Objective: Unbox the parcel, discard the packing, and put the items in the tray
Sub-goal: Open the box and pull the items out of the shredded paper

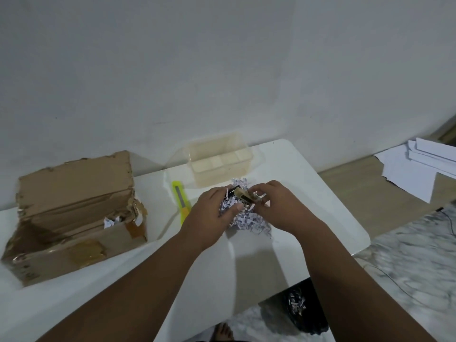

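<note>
A worn cardboard parcel box (74, 215) stands open on the left of the white table (308, 183), with white paper scraps showing inside. A clear plastic tray (218, 161) sits at the table's far edge. In front of it, my left hand (212, 213) cups a clump of shredded paper packing (244, 218). My right hand (278, 206) pinches a small dark and tan item (243, 195) that sticks out of the top of the clump. Both hands touch the bundle above the table.
A yellow utility knife (181, 201) lies left of my hands. A black bin bag (303, 307) with shredded paper sits on the floor below the table's near right corner. White paper sheets (419, 169) lie on the floor at right. A bare foot (223, 332) shows below.
</note>
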